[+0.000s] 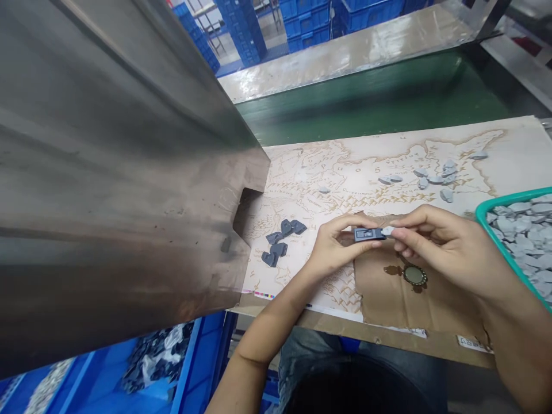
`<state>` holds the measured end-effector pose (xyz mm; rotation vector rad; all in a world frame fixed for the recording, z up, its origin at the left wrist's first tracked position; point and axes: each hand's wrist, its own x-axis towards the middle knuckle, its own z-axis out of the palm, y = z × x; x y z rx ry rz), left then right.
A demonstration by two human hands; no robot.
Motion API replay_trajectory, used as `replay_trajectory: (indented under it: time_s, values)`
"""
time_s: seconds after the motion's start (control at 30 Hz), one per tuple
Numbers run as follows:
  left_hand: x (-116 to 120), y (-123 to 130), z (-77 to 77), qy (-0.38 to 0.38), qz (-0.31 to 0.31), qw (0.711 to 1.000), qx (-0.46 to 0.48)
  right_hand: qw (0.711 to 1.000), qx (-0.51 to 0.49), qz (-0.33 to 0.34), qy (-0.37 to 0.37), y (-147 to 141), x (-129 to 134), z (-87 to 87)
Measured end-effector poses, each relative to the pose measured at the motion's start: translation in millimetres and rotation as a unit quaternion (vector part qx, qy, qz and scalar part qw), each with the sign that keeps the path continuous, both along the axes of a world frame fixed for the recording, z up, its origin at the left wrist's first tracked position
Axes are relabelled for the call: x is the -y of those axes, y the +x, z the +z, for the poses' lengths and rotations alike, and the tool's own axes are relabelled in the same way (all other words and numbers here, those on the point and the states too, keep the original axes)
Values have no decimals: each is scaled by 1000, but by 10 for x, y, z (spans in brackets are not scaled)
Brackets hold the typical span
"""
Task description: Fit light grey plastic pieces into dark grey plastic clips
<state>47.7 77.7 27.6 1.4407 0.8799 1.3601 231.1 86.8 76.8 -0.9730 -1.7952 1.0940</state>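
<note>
My left hand (334, 244) grips a dark blue-grey plastic part (367, 234) with a rectangular recess facing up. At the right end of that part, my right hand (426, 236) pinches a small light grey piece (387, 230) between thumb and finger, and the two pieces meet. Below my hands a brown cardboard sheet (379, 287) carries a round, ornate metal-rimmed object (414, 275). Several dark parts (279, 249) lie in a cluster to the left. Behind my right hand, several loose light grey pieces (447, 195) are scattered on the map-printed sheet (310, 201).
A green-rimmed basket (482, 214) of light grey pieces stands at the right. A large metal panel (129, 172) fills the left. Beyond the sheet runs a green belt (366, 98); blue bins (194, 356) stand at lower left.
</note>
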Motion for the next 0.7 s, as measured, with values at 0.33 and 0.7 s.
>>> replay_trajectory:
  time_s: [0.33,0.7]
  values:
    - [134,-100,19,-22,94,988,-120,996,36,74,19,-18,38,-33]
    - [117,-170,-115,-52,139,988,-45,995,21,91,-31,-164,27,-156]
